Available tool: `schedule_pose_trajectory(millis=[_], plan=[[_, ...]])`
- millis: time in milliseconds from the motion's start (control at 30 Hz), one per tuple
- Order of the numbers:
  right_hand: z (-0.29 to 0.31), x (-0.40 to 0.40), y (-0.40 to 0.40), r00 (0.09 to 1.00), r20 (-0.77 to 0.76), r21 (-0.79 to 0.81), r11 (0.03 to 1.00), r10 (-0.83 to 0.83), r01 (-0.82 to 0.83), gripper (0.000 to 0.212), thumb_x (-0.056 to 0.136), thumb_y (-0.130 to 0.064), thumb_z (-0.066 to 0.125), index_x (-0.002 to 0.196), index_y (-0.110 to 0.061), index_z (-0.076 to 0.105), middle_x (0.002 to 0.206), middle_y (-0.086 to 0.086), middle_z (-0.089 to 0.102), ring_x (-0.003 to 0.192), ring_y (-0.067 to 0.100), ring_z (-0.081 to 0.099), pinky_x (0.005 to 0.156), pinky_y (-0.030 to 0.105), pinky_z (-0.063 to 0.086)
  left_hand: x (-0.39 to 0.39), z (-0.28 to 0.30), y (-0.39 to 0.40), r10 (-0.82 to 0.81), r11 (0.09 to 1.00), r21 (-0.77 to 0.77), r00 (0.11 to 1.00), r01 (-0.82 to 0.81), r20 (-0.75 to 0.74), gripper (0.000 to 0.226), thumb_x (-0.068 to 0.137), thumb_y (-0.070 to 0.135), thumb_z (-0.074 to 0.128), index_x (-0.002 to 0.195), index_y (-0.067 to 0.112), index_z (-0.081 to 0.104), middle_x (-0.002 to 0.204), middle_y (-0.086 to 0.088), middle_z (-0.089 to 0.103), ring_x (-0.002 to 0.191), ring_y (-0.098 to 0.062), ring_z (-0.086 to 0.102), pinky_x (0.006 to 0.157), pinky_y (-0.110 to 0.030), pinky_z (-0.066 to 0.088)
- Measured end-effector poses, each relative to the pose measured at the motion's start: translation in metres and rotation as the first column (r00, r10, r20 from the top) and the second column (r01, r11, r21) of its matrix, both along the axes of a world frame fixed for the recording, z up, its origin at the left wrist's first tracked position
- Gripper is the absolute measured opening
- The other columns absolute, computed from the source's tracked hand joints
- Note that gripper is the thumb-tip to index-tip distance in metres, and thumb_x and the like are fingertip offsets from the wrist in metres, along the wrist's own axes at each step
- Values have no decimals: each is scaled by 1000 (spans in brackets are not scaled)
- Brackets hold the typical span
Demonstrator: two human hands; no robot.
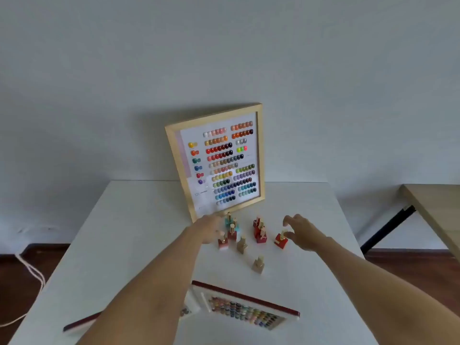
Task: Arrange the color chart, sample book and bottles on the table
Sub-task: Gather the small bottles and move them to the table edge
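Both hands reach forward over a white table [139, 220], neither clearly holding anything. On the right, the right hand [302, 235] has its fingers spread and curled, with the thumb and fingertips right at the gold cap of a lone red bottle [281, 239]; whether they touch it cannot be told. On the left, the left hand [211, 229] is motion-blurred, so how far its fingers are open is not clear; it sits just beside a pink bottle [223, 242] and a teal bottle [230, 221]. Between the two hands stands a tight cluster of red bottles [260, 231]. Nearer the person are two beige bottles [241, 244], the second [258, 264] standing apart from the rest. Beyond the bottles, a wood-framed color chart [219, 160] with rows of colored swatches leans upright against the wall. At the near table edge, an open sample book [245, 310] with a dark red cover lies flat, partly hidden under the left forearm.
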State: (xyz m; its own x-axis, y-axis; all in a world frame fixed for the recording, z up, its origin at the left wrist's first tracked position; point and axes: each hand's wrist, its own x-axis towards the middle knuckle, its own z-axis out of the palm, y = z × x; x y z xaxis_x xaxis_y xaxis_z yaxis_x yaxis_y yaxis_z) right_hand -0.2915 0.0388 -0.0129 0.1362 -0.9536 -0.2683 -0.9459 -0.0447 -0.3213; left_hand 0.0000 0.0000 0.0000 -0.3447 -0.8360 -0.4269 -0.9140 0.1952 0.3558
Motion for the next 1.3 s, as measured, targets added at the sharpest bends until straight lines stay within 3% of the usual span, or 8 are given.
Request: schedule_pose_trajectory(millis=[167,333,467,633,700,800,1033,1300], plan=[[-18,8,-10,999,20,-24,999,-46,46,16,91,-16,59,105,-10,55,108,10,59,89,24,61,80,33,54,-6,-21,-7,10,999,52,1000,-9,-22,54,88,28,64,137,14,45,136,-8,55,122,-26,53,103,-37,44],[-31,19,-15,998,-24,-42,997,-59,58,4,92,-4,52,95,-5,54,96,13,62,83,28,62,73,35,54,-5,-41,-16,-84,996,11,996,84,-23,28,87,21,65,112,10,61,116,-12,63,103,-25,60,88,-33,49],[-41,27,-14,999,13,-51,997,-52,52,13,92,-2,49,95,-13,44,92,9,61,77,25,61,66,31,52,-1,-50,-19,-148,988,-50,987,145,-59,13,86,12,64,98,8,62,105,-12,65,95,-24,61,81,-31,48],[-50,39,-11,998,-17,-66,996,60,-61,46,93,-6,48,135,-22,36,107,9,59,83,23,61,73,35,57,-2,-57,-20,-233,963,-147,972,225,-41,42,87,15,62,124,12,41,116,-13,63,103,-30,64,80,-35,51],[-54,42,-12,994,-61,-49,995,85,-88,52,93,-8,48,139,-25,31,107,8,56,77,19,55,70,33,56,-4,-59,-20,-280,947,-164,960,276,0,59,88,15,60,139,16,30,128,-14,57,107,-31,63,87,-42,55],[-58,48,-13,992,-83,-21,995,91,-93,53,94,-11,48,141,-23,30,110,7,54,75,17,48,69,32,52,-9,-64,-20,-300,936,-167,951,309,81,66,90,18,59,146,19,23,134,-13,50,102,-33,64,84,-43,56],[-68,55,-18,998,-70,4,1000,9,-8,39,94,-14,41,132,-17,34,101,7,54,75,24,56,65,34,50,-18,-72,-24,-267,941,-188,959,280,95,50,93,16,55,139,12,36,129,-15,50,103,-33,62,86,-40,53],[-69,57,-16,997,-51,41,997,-58,60,20,96,-11,43,114,-12,52,95,8,55,79,24,58,68,32,51,-14,-68,-24,-274,947,-161,961,278,47,16,94,12,53,107,7,59,112,-13,62,97,-27,64,84,-35,55]])
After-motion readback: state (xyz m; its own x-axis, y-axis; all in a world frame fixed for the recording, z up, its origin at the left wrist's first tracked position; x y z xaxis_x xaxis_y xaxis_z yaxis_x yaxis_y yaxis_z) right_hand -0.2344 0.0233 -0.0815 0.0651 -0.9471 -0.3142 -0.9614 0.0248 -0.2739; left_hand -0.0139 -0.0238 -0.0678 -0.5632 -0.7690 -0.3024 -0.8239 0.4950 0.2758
